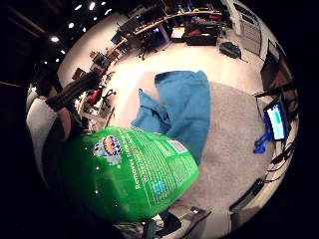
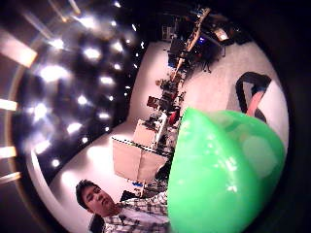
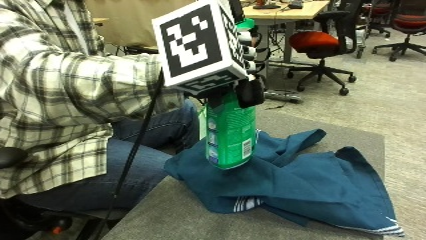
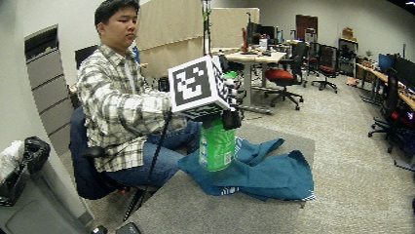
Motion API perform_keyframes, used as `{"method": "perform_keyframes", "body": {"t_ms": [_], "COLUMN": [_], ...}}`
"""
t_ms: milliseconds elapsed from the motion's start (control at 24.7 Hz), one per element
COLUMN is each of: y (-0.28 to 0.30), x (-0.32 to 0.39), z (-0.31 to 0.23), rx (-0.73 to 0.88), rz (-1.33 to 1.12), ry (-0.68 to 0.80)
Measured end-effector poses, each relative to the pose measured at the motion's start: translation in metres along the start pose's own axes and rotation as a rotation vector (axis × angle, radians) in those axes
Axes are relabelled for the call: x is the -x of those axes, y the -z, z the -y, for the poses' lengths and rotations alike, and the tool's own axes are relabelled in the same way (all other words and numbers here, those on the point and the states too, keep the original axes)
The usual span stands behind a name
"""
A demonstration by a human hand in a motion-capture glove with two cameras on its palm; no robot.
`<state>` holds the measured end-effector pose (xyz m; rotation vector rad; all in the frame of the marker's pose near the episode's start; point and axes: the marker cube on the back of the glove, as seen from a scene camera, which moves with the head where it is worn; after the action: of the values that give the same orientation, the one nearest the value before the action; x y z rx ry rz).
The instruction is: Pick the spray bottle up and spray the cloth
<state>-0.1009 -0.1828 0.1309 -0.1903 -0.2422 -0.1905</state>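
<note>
- Green plastic fills both palm views: the spray bottle sits close against the palm, its printed back label turned toward the little-finger side camera.
- From the outside view, the gloved right hand is at the bottle's neck, mostly hidden behind the glove's rig; fingers appear curled round the top of the bottle, though each finger's exact place, and whether one rests on the trigger, cannot be told.
- Bottle hangs upright with its base over the near edge of the blue cloth; whether it is just clear of the fabric or touching it cannot be settled from these angles.
- Cloth lies crumpled and partly spread on the grey table, a striped hem showing at its front fold and far corner.
- Seated beside the table, the person in a plaid shirt reaches the right arm out over the cloth; the bare hand is not in view.
- Judged from this, the pick-up step looks done and the spraying step is in hand.
- Next move, as a judgement: the nozzle must face down or across toward the cloth, so the bottle likely needs tilting or turning, then a finger squeezing the trigger.
- Nozzle direction is hidden, so aim cannot be confirmed.
</note>
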Motion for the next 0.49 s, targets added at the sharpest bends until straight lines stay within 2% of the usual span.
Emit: {"method": "perform_keyframes", "body": {"t_ms": [122,486], "y": [-0.011,-0.035], "x": [0.063,0.077], "z": [-0.032,-0.031], "rx": [0.105,0.130], "rz": [-0.070,0.000], "ry": [0.051,0.088]}}
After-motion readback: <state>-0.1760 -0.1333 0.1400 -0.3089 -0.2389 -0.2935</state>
